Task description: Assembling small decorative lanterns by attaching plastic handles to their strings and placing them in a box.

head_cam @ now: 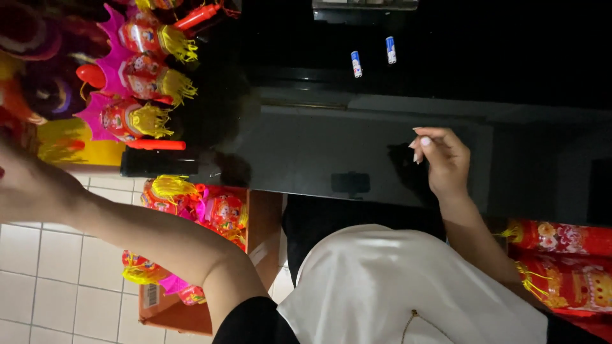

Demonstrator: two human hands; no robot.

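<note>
- Right hand (pixel 443 159): hovers over the glossy black counter (pixel 319 153), fingers loosely curled, holding nothing.
- Left hand (pixel 19 181): reaches toward the pink and red tasselled lanterns (pixel 137 76); its fingers are cut off, so its grip cannot be told.
- Two small batteries (pixel 373 57): lie on the counter, well apart from both hands.
- Risk: the left forearm, sweeping near, could knock down the crowded lanterns.

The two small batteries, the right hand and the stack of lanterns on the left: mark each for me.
batteries (pixel 356 64), head view, middle of the nearer cylinder on the black counter.
right hand (pixel 443 159), head view, back of the hand.
lanterns (pixel 137 76), head view, red body of the middle one.
</note>
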